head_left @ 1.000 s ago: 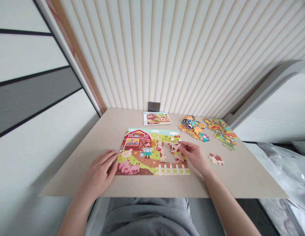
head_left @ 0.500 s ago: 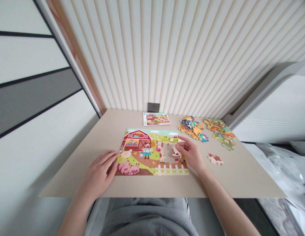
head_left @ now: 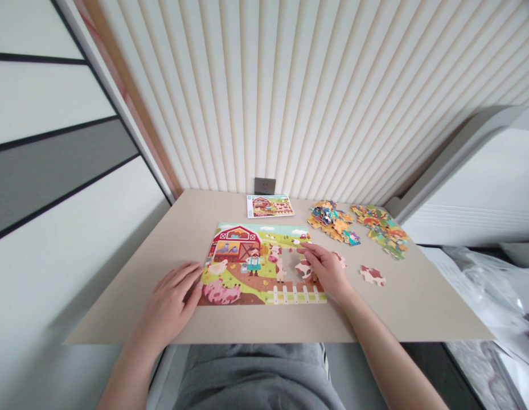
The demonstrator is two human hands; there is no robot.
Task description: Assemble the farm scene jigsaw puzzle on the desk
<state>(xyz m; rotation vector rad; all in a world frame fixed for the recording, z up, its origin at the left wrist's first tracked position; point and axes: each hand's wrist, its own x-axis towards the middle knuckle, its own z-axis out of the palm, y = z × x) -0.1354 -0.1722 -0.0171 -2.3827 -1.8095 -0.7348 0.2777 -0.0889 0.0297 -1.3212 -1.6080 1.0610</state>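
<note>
A farm-scene jigsaw puzzle (head_left: 247, 262) lies mostly assembled on the beige table (head_left: 191, 228). My left hand (head_left: 172, 299) rests flat and open on the table, its fingertips touching the puzzle's lower left corner. My right hand (head_left: 326, 267) is over the puzzle's right side, fingers curled on a cow-patterned piece (head_left: 304, 266) at a gap there. A loose cow-patterned piece (head_left: 372, 275) lies on the table right of that hand.
A small reference picture card (head_left: 270, 205) lies by the wall below a wall socket (head_left: 265, 185). Two heaps of loose pieces (head_left: 332, 219) (head_left: 381, 228) sit at the back right. A white cabinet (head_left: 473, 193) stands to the right.
My right hand has slid left and down over the puzzle with the cow piece, from the right edge toward the gap. The left hand has stayed put.
</note>
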